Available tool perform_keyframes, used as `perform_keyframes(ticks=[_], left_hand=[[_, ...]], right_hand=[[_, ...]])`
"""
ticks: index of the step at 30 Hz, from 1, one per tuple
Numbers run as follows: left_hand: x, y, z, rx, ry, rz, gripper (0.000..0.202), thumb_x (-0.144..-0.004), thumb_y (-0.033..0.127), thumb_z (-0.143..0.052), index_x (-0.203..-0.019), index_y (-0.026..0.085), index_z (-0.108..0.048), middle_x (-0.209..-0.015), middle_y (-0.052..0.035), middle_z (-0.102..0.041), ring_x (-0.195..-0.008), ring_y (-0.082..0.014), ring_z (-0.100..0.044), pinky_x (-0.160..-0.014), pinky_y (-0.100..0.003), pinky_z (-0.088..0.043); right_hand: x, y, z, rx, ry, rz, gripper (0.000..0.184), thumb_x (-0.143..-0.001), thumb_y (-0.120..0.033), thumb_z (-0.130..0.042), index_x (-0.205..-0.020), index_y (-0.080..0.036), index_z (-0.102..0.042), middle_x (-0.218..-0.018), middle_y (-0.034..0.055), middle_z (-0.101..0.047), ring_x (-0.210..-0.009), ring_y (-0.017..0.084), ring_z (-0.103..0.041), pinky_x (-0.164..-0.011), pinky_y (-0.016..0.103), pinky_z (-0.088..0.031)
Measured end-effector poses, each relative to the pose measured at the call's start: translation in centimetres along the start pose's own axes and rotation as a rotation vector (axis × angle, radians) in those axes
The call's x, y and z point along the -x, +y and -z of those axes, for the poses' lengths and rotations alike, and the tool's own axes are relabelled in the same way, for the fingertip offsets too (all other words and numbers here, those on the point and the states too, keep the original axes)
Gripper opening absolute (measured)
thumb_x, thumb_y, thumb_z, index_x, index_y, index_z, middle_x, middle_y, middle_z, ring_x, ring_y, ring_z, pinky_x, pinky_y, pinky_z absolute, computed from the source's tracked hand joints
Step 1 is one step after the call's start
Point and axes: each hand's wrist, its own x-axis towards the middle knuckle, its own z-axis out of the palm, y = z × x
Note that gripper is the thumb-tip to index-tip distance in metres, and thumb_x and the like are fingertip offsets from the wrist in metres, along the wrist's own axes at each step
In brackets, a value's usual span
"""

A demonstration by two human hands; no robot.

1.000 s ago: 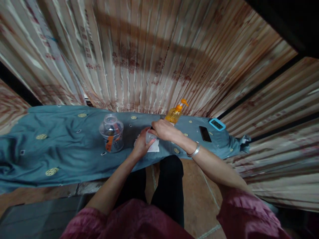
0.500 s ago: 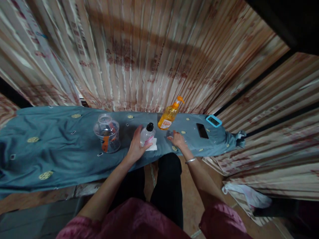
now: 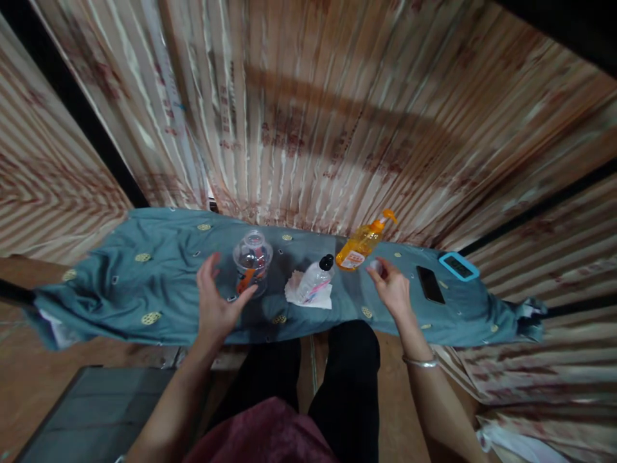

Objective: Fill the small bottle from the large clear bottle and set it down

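My left hand hovers open with fingers spread, just left of a clear plastic jar that has orange and dark items inside. A small clear bottle with a black cap stands free on a white tissue between my hands. My right hand is raised over the cloth, its fingertips pinched on a small white object that I cannot identify. Just beyond it stands an orange pump bottle.
A blue-grey embroidered cloth covers the long table. A black phone and a blue-framed digital timer lie at the right. Striped curtains hang close behind. A dark box sits on the floor at lower left.
My left hand let go of the small bottle and moved left toward the jar. My right hand lifted off the cloth with a small white object pinched. The view shifted.
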Motion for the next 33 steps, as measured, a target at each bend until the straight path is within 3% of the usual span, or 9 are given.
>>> perform_keyframes(ticks=[3, 5, 8, 11, 15, 18, 28, 33], left_hand=[[-2.6, -1.0, -2.4, 0.058, -0.035, 0.151, 0.132, -0.063, 0.042, -0.11, -0.172, 0.024, -0.038, -0.179, -0.0245, -0.046, -0.169, -0.0459, -0.047, -0.14, -0.063, -0.043], [-3.8, -1.1, -4.1, 0.114, -0.099, 0.241, 0.136, -0.058, 0.037, -0.111, -0.172, 0.024, -0.038, -0.174, -0.0236, -0.055, -0.163, -0.0457, -0.056, -0.136, -0.063, -0.048], [-4.5, -0.6, -5.5, 0.143, -0.156, 0.294, 0.115, -0.059, 0.035, -0.107, -0.159, 0.024, -0.05, -0.15, -0.0164, -0.074, -0.139, -0.0421, -0.076, -0.124, -0.062, -0.06], [-4.1, 0.0, -5.8, 0.172, -0.168, 0.243, 0.098, -0.057, 0.035, -0.105, -0.143, 0.024, -0.059, -0.138, -0.0113, -0.079, -0.127, -0.0396, -0.081, -0.116, -0.06, -0.065], [-3.1, 0.2, -5.8, 0.202, -0.153, 0.234, 0.098, -0.057, 0.034, -0.103, -0.143, 0.024, -0.057, -0.14, -0.0116, -0.078, -0.13, -0.0377, -0.08, -0.118, -0.056, -0.065], [-2.8, 0.1, -6.1, 0.222, -0.163, 0.241, 0.1, -0.057, 0.033, -0.104, -0.145, 0.024, -0.057, -0.143, -0.0143, -0.077, -0.134, -0.0393, -0.078, -0.121, -0.058, -0.062], [-2.4, 0.3, -6.9, 0.301, -0.188, 0.224, 0.096, -0.058, 0.034, -0.102, -0.144, 0.028, -0.062, -0.146, -0.0158, -0.076, -0.141, -0.0427, -0.074, -0.126, -0.063, -0.058], [-2.2, 0.3, -7.0, 0.325, -0.192, 0.211, 0.096, -0.059, 0.036, -0.102, -0.145, 0.028, -0.061, -0.148, -0.0156, -0.074, -0.143, -0.0421, -0.072, -0.128, -0.062, -0.056]], right_hand=[[1.3, -5.0, 2.3, -0.086, 0.037, 0.28, 0.049, -0.114, -0.042, -0.079, -0.155, -0.019, -0.066, -0.144, 0.0123, -0.079, -0.124, 0.029, -0.081, -0.112, 0.053, -0.066], [1.7, -9.5, 2.5, -0.116, -0.035, 0.487, 0.051, -0.109, -0.046, -0.086, -0.149, -0.019, -0.071, -0.135, 0.0115, -0.083, -0.119, 0.026, -0.083, -0.111, 0.045, -0.066], [0.9, -15.5, 1.6, -0.091, -0.118, 0.692, 0.035, -0.11, -0.038, -0.085, -0.139, -0.019, -0.076, -0.143, 0.01, -0.08, -0.131, 0.03, -0.079, -0.112, 0.054, -0.066], [-0.6, -19.2, 1.4, -0.031, -0.162, 0.795, 0.031, -0.111, -0.035, -0.083, -0.138, -0.02, -0.076, -0.143, 0.0096, -0.078, -0.128, 0.03, -0.079, -0.109, 0.054, -0.067], [-1.5, -20.5, 2.9, 0.058, -0.212, 0.891, 0.033, -0.111, -0.034, -0.082, -0.14, -0.02, -0.075, -0.141, 0.0092, -0.078, -0.125, 0.029, -0.08, -0.107, 0.053, -0.068], [-1.4, -20.6, 4.3, 0.119, -0.246, 0.937, 0.035, -0.111, -0.032, -0.082, -0.143, -0.02, -0.073, -0.134, 0.0079, -0.08, -0.117, 0.027, -0.081, -0.104, 0.05, -0.069], [-1.5, -21.9, 6.2, 0.305, -0.324, 1.079, 0.016, -0.11, -0.017, -0.077, -0.126, -0.015, -0.077, -0.121, 0.0071, -0.083, -0.116, 0.026, -0.08, -0.104, 0.045, -0.063], [-1.2, -22.5, 6.2, 0.39, -0.339, 1.043, 0.016, -0.113, -0.028, -0.079, -0.126, -0.018, -0.078, -0.123, 0.0054, -0.082, -0.11, 0.024, -0.082, -0.1, 0.046, -0.068]])
